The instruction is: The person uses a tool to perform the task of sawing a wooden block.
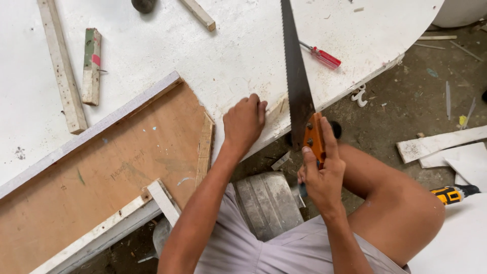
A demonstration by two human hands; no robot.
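R hand (320, 172) grips orange-handled saw (297, 81); L hand (244, 122) pins white board (203, 66).

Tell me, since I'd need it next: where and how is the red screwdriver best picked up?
Grip the screwdriver by its red handle, the thick end that points toward the table's right edge. Probably come from above on that side: it lies flat, its thin shaft runs up-left under the saw blade, and the handle lies bare, clear of both hands.

left hand (244, 122): centre frame, palm down, fingers curled, forearm running to lower centre | right hand (320, 172): right of centre, fist closed, index finger extended upward, forearm to lower right
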